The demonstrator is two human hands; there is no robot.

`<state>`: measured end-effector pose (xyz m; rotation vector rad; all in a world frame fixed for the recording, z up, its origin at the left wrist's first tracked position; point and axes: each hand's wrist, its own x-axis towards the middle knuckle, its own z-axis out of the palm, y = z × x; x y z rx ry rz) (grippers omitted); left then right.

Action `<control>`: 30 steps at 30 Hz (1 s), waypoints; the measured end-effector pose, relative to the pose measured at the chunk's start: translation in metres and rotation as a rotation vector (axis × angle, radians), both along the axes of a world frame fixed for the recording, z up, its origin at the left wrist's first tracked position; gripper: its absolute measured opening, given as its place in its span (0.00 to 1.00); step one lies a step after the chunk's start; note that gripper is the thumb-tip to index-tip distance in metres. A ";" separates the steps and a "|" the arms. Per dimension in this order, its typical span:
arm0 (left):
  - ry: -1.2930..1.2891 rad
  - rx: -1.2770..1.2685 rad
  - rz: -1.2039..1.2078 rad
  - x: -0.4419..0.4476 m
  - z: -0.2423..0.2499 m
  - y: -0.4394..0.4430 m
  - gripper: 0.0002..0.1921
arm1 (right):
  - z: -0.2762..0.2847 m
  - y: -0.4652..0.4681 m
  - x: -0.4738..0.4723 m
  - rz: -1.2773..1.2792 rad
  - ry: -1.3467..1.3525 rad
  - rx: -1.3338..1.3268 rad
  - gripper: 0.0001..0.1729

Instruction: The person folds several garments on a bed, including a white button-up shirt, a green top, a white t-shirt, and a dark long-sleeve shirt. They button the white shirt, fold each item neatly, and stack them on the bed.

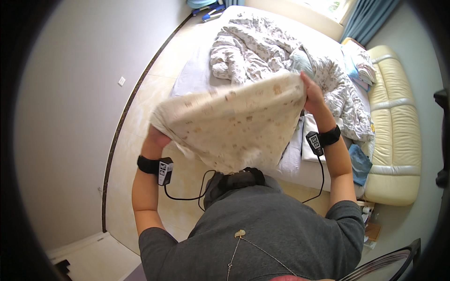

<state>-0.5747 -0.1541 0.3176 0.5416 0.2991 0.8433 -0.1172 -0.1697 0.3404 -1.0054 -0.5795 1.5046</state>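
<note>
A cream patterned cloth is spread in the air between my hands, above the near edge of the bed. My left hand grips its left corner, with part of the fingers hidden by the fabric. At the upper right corner, my right hand pinches the cloth between thumb and fingers. The cloth hangs down towards my waist in loose folds. Each wrist carries a black strap with a small cabled device.
A rumpled floral quilt lies on the bed. The padded cream headboard stands at the right, near a blue cloth and a folded white item. A wall rises at the left.
</note>
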 end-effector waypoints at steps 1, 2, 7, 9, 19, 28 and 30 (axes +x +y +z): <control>-0.059 0.086 -0.026 -0.002 0.010 0.008 0.27 | 0.006 -0.002 0.007 -0.047 -0.009 0.108 0.19; 0.162 0.097 0.058 0.002 0.018 0.015 0.27 | 0.012 -0.004 0.013 -0.178 -0.124 0.097 0.19; 0.915 0.649 0.130 0.026 0.057 0.054 0.23 | 0.042 -0.009 0.045 -0.446 -0.423 0.208 0.18; 1.077 0.519 0.073 0.018 0.079 0.080 0.16 | 0.057 -0.011 0.056 -0.493 -0.589 0.286 0.19; 1.024 0.577 0.505 0.061 0.088 0.144 0.14 | 0.121 -0.023 0.073 -0.682 -0.845 0.400 0.21; 0.788 0.402 -0.082 0.066 0.111 0.144 0.27 | 0.136 -0.025 0.119 -0.194 -0.311 0.130 0.21; 0.780 0.268 -0.362 0.062 0.096 0.143 0.33 | 0.133 -0.031 0.122 -0.109 -0.181 0.146 0.20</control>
